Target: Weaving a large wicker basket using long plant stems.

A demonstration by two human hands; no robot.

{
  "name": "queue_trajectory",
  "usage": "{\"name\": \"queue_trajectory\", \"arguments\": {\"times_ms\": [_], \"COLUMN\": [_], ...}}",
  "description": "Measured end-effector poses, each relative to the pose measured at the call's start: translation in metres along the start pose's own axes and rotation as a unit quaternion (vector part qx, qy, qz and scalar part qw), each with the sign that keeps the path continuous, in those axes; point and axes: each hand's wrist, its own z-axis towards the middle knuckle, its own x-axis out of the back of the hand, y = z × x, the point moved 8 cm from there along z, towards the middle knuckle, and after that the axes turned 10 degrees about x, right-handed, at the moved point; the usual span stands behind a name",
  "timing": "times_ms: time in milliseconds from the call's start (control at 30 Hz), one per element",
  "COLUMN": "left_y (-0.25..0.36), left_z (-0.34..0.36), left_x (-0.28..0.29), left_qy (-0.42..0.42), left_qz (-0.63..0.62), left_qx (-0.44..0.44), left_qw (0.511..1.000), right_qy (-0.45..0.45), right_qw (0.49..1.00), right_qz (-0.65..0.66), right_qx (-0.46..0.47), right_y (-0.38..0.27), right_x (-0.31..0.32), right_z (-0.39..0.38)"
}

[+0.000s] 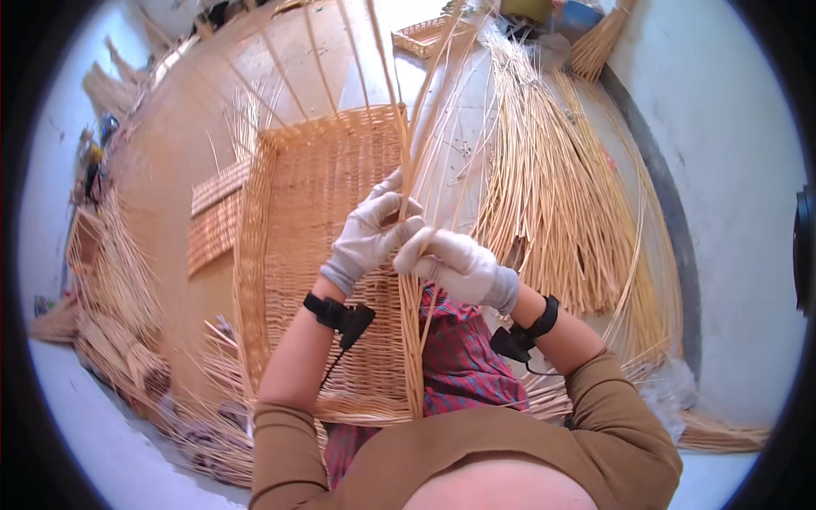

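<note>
A large rectangular wicker basket [327, 255] lies across my lap, its woven floor facing up and long rods standing out from its far end. Along its right side runs an edge of wicker rods [411, 340]. My left hand [374, 225], in a white work glove, has its fingers curled round the rods at that edge. Close beside it, my right hand [449, 262], gloved alike, is closed with thumb and fingers together on thin wicker rods that rise toward the top. The fingertips of both hands nearly meet, and the exact grip between them is partly hidden.
A big fanned bundle of wicker rods [557, 187] lies on the floor to the right. At the left are a woven panel [217, 217] and more rod bundles [127, 348]. A small wicker tray [421, 38] lies at the far side. White walls [722, 127] stand on both sides.
</note>
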Motion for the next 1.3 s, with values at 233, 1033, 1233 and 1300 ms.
{"name": "queue_trajectory", "arguments": {"times_ms": [233, 1033, 1233, 1300], "left_y": [0.014, 0.15, 0.152, 0.148], "left_z": [-0.01, -0.046, -0.043, -0.047], "left_x": [0.006, -0.036, -0.045, -0.034], "left_qy": [0.011, -0.09, -0.147, -0.131], "left_qz": [0.017, 0.217, 0.224, 0.179], "left_qx": [-0.023, -0.251, -0.251, -0.261], "left_qw": [1.0, 0.939, 0.93, 0.939], "right_qy": [0.307, 0.13, 0.155, 0.115], "right_qw": [0.951, 0.937, 0.983, 0.927], "right_qz": [-0.004, -0.323, -0.093, -0.298], "right_qx": [0.046, 0.013, 0.024, 0.197], "right_y": [0.019, -0.01, 0.014, -0.033], "right_x": [-0.006, 0.016, 0.025, 0.007], "right_z": [-0.045, -0.049, -0.057, -0.024]}}
